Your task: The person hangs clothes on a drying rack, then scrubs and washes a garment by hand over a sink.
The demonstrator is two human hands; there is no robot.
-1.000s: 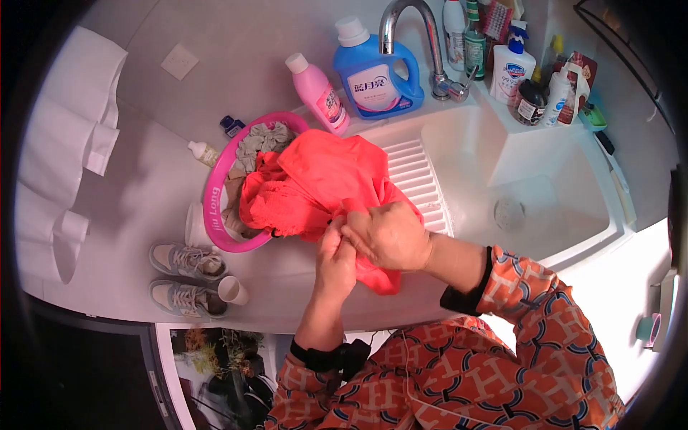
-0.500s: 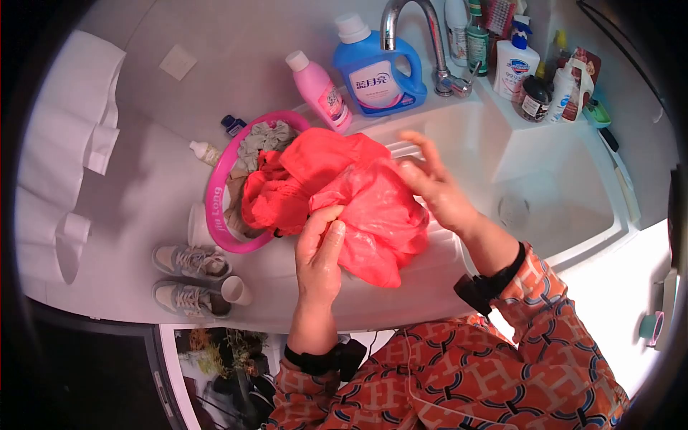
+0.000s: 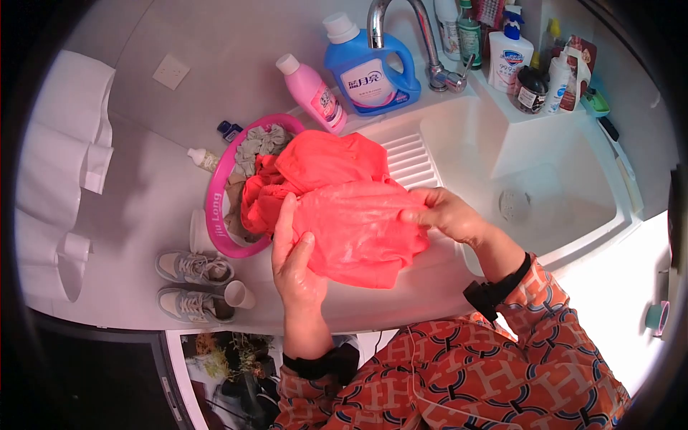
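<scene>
Left hand (image 3: 297,269) and right hand (image 3: 453,215) pinch the red cloth (image 3: 358,233) at opposite edges, sensible for something seemingly limp, slick.

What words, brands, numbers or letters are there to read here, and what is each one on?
"蓝月亮": blue jug.
"Jiu Long": pink basin.
"99", the rest unclear: pump bottle.
"H", repeated: orange clothing.
Too small or blurred to read: the labels on the pink bottle, dark jar and green bottle, and the jug's smaller print.
</scene>
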